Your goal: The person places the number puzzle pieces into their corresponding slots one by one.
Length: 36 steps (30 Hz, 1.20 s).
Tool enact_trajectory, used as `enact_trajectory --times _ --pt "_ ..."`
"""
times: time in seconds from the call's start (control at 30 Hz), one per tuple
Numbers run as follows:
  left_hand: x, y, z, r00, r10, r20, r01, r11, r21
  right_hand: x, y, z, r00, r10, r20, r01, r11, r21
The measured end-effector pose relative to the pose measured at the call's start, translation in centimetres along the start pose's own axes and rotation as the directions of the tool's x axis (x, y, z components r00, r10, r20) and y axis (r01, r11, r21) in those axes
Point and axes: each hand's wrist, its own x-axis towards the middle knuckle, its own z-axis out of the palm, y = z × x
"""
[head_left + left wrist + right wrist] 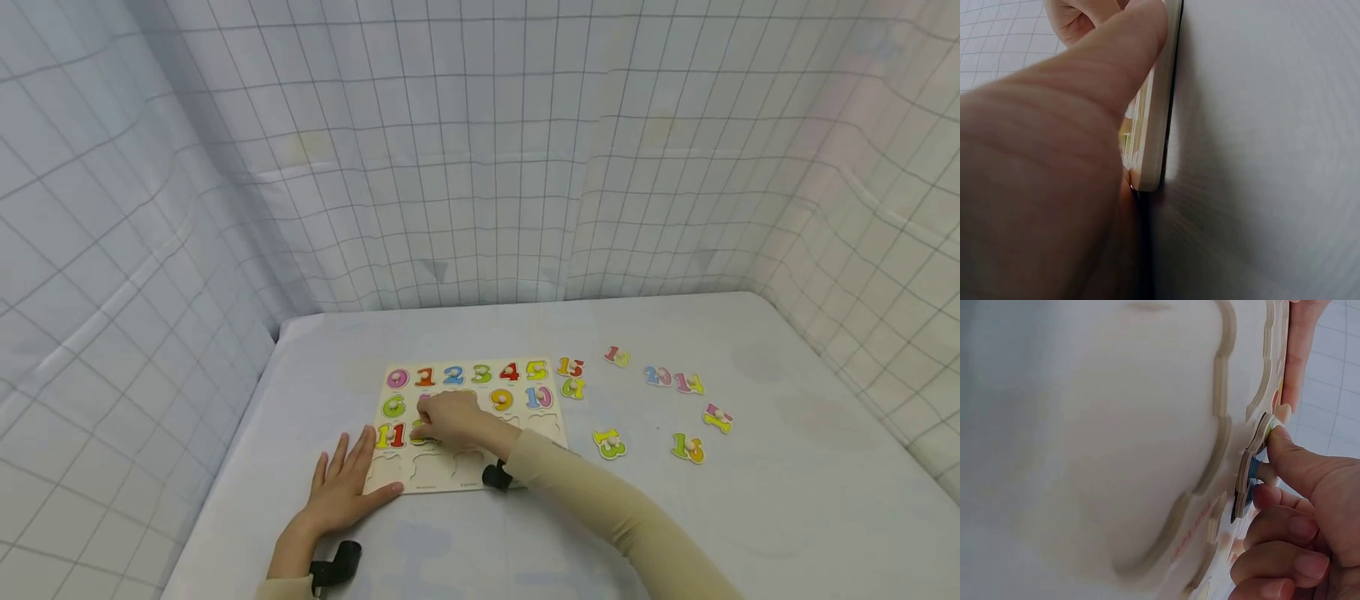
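A wooden number puzzle board [429, 473] lies on the table, with knobbed number pieces filling its upper rows. My left hand [341, 487] rests at the board's lower left corner, fingers spread along the left side and thumb on the front edge. Over the third row, just right of the number 11 piece [391, 435], is my right hand [453, 419]. In the right wrist view its thumb and index finger pinch a number puzzle piece [1254, 465] with green and blue on it, close against the board by its knob. My hand hides most of that piece's face.
Several loose number pieces lie right of the board, among them a 15 [570, 367], a 13 [610, 444], a 16 [687, 447] and a 20 [658, 376]. Grid-patterned white curtains [510, 208] surround the white table [787, 500].
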Motion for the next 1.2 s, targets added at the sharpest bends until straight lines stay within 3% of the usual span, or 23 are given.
enact_trajectory --times 0.37,0.67,1.2 --pt "0.3 0.7 -0.6 1.000 0.017 -0.012 -0.017 1.000 0.003 -0.1 0.7 -0.5 0.999 0.009 0.045 -0.007 1.000 -0.030" --pt "0.2 1.0 -1.0 0.999 -0.029 0.041 0.028 0.999 0.021 -0.3 0.5 -0.3 0.998 0.020 0.054 -0.019 1.000 -0.008" --pt "-0.3 0.8 -0.8 1.000 -0.021 0.019 0.021 1.000 -0.011 -1.5 0.5 -0.7 0.997 0.056 0.054 -0.054 0.998 -0.026"
